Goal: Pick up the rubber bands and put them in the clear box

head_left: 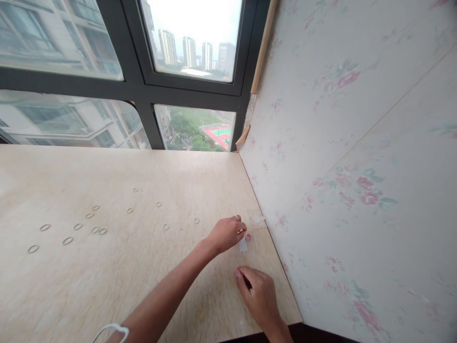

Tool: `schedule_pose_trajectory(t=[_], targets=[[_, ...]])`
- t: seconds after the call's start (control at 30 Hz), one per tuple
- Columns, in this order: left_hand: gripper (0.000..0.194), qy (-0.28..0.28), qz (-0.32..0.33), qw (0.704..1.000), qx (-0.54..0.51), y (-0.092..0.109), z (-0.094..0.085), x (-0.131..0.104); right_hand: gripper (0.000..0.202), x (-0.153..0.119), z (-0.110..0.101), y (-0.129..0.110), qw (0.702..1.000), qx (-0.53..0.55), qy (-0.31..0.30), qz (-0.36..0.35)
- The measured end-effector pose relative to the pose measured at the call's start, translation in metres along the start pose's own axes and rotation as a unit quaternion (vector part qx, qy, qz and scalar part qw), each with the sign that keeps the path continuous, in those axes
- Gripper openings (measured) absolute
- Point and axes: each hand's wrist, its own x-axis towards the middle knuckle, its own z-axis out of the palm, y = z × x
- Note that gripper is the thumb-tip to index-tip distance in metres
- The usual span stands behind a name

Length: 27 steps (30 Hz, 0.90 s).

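My left hand (228, 234) reaches across to the right, its fingers curled together beside a small clear plastic bag (243, 246) with a round red mark; what its fingertips hold, if anything, is hidden. Nearer to me, my right hand (260, 290) is closed, thumb against the curled fingers, just below the bag; I cannot make out anything in it. Another clear plastic piece (257, 220) lies against the wall's foot. Several thin rings lie spread over the marbled sill, among them one ring (196, 221) left of my left hand and another (166, 226) farther left.
The marbled sill (117, 276) ends at a dark-framed window (193, 90) ahead. A flowered wall (342, 157) closes off the right side. More rings, such as one (33, 249), lie at the left. The sill's near edge is at the lower right.
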Motion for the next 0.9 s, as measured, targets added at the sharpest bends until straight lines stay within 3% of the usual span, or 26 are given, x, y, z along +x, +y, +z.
schedule_pose_trajectory(t=[0.2,0.4,0.5,0.6,0.73,0.9], targets=[[0.022,0.078,-0.065,0.994,-0.04,-0.031,-0.011,-0.042,0.039,-0.001,0.001,0.002,1.0,-0.004,0.004,0.0],[0.02,0.162,-0.175,0.971,-0.022,-0.077,-0.02,-0.111,0.042,-0.003,0.0,0.008,1.0,0.027,0.005,0.008],[0.019,0.218,-0.215,0.952,-0.013,-0.095,-0.025,-0.142,0.042,0.002,0.003,-0.004,0.997,0.073,-0.024,0.009],[0.017,0.253,-0.242,0.937,-0.016,-0.107,-0.027,-0.166,0.039,0.02,0.009,-0.04,0.992,0.11,-0.056,-0.041],[0.013,0.267,-0.25,0.929,-0.054,-0.113,-0.022,-0.186,0.037,0.071,0.028,-0.114,0.973,0.16,-0.118,-0.118],[0.005,0.282,-0.266,0.914,-0.12,-0.116,-0.018,-0.191,0.03,0.162,0.088,-0.213,0.94,0.227,-0.183,-0.179]])
